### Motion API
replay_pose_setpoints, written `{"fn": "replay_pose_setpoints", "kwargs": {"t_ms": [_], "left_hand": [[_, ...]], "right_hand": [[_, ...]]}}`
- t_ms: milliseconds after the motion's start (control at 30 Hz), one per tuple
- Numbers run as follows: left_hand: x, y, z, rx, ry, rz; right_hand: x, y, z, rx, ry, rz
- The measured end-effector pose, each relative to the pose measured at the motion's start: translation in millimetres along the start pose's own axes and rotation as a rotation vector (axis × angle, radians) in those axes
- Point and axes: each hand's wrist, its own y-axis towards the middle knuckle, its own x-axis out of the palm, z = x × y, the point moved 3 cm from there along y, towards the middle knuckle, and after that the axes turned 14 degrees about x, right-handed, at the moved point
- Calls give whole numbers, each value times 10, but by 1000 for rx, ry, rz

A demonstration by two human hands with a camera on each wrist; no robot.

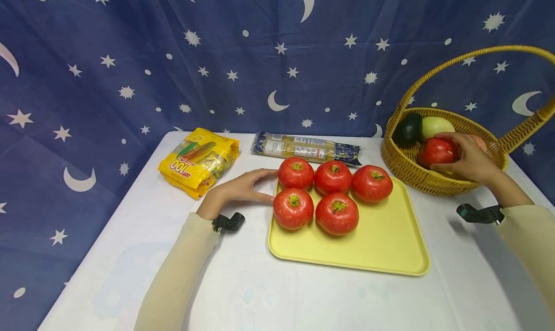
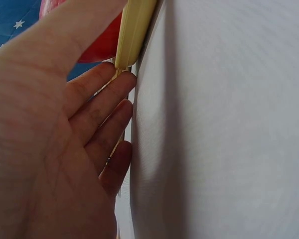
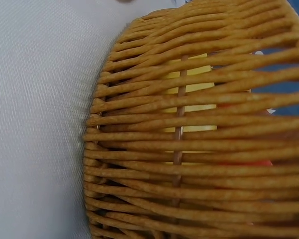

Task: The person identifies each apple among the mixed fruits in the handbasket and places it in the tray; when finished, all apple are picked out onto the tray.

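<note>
Inside the wicker basket [image 1: 412, 169], my right hand [image 1: 472, 160] grips a red apple [image 1: 435, 152] between thumb and fingers. Beside it in the basket lie a dark green avocado-like item [image 1: 408, 129] and a pale green round fruit [image 1: 435, 126]. The right wrist view is filled by the basket's woven side [image 3: 189, 144], which hides the hand. Several red apples [image 1: 338, 214] sit in two rows on the yellow tray [image 1: 386, 239]. My left hand [image 1: 243, 185] is at the tray's left edge, fingers extended near the leftmost apples; in the left wrist view its fingers [image 2: 102, 107] are fairly straight.
A yellow printed bag [image 1: 199, 162] lies at the back left of the white table [image 1: 243, 292]. Behind the tray lies a clear packet of long noodles [image 1: 303, 147] with dark blue ends. The basket's tall handle [image 1: 459, 59] arches above its opening. A starry blue cloth [image 1: 243, 46] hangs behind.
</note>
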Motion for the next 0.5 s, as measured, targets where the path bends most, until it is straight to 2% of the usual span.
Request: {"fn": "replay_pose_setpoints", "kwargs": {"t_ms": [133, 267, 500], "left_hand": [[1, -1, 16, 11, -2, 1], [2, -4, 27, 12, 0, -1], [2, 0, 20, -4, -2, -1]], "right_hand": [[-8, -6, 13, 9, -10, 16], [-10, -21, 21, 11, -33, 67], [-20, -49, 12, -17, -52, 127]]}}
